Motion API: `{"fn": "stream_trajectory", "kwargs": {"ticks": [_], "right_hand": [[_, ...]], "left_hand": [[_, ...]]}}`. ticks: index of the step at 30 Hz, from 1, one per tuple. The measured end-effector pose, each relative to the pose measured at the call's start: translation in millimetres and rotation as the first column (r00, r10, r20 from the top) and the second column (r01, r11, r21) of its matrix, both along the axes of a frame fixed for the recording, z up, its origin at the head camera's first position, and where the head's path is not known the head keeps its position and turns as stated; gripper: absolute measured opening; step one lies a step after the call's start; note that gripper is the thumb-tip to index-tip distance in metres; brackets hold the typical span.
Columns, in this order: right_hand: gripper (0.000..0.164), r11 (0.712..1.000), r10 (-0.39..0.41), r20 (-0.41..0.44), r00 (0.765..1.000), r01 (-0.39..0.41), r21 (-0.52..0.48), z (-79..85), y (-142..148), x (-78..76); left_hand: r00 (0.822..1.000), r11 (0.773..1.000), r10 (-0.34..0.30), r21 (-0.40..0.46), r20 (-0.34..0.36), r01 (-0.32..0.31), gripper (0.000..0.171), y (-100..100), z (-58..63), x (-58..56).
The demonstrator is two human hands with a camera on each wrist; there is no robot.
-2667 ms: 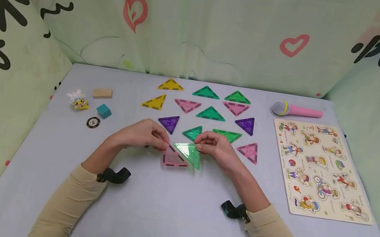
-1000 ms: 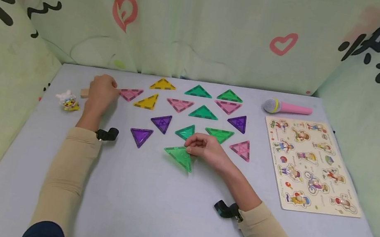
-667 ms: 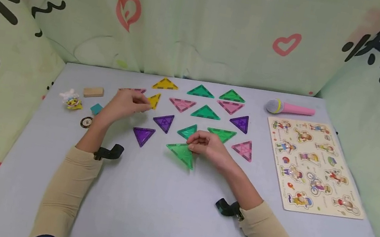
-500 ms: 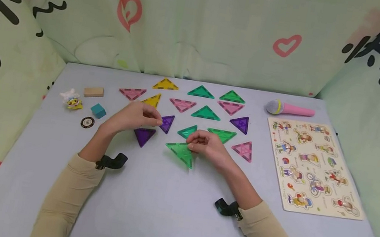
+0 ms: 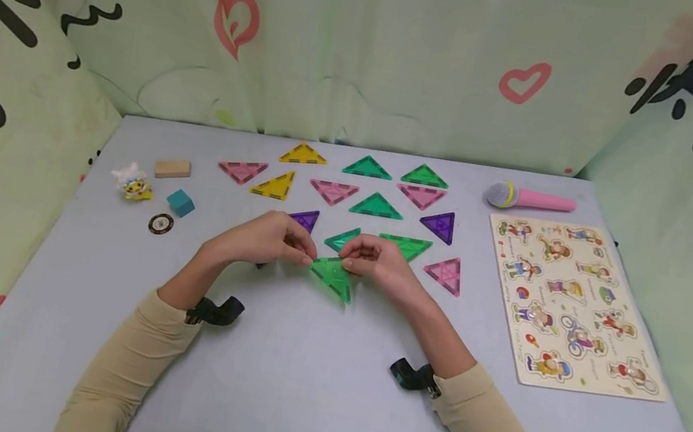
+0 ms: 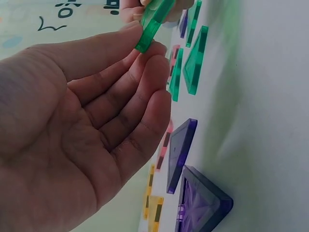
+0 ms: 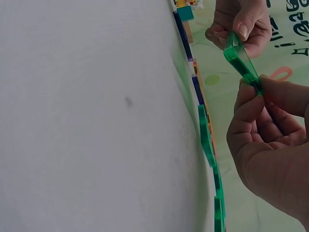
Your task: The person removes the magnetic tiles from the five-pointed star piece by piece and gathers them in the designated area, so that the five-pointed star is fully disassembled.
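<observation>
A translucent green triangular magnetic tile (image 5: 333, 277) is held above the table between both hands. My right hand (image 5: 382, 266) pinches its upper right corner between thumb and fingers. At the tile's left corner, my left hand (image 5: 267, 239) pinches it with thumb and fingertips, as the left wrist view also shows. Behind the hands lie a purple triangular tile (image 5: 306, 220) and a small green one (image 5: 341, 238). A second purple tile (image 6: 205, 200) is mostly hidden by the left hand in the head view.
Several yellow, pink, green and purple tiles lie at the back, such as a pink tile (image 5: 445, 274). On the left are a toy figure (image 5: 133, 183), wooden block (image 5: 172, 168), blue block (image 5: 181, 203) and round disc (image 5: 161, 224). On the right lie a puzzle board (image 5: 572, 307) and pink microphone (image 5: 538, 200).
The left hand set a pink tile down at the back left, then came back empty to the centre and took hold of the green tile. The right hand kept the green tile nearly still.
</observation>
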State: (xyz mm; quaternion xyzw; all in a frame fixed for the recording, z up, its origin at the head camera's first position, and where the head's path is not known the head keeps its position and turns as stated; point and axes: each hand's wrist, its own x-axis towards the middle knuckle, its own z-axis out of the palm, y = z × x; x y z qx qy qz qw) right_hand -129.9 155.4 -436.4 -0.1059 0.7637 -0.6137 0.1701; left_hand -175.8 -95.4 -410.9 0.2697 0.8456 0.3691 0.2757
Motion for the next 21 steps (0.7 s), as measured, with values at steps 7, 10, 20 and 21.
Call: {"fn": "stream_trajectory", "kwargs": {"ticks": [7,10,20,21], "right_hand": [[0.016,1.000,-0.011,0.010,1.000,0.011,-0.013,2.0,-1.8,-0.5],[0.020,0.999,-0.027,0.028,0.999,0.029,-0.042,3.5,-1.4,-0.3],[0.025,0.999,0.003,0.056,0.998,0.000,-0.046,0.1,4.2,3.7],[0.025,0.999,0.022,0.056,0.998,-0.021,-0.026,-0.9,4.4,4.2]], "left_hand": [[1.000,1.000,-0.005,-0.019,0.022,0.005,0.008,-2.1,-0.6,-0.6],[1.000,1.000,0.007,-0.006,0.012,-0.007,0.008,-7.2,2.2,-3.9],[0.957,0.952,0.288,0.113,-0.020,-0.284,0.019,-50.5,8.3,-42.6],[0.946,0.941,0.322,0.120,-0.024,-0.317,0.021,-54.0,7.9,-47.3]]}}
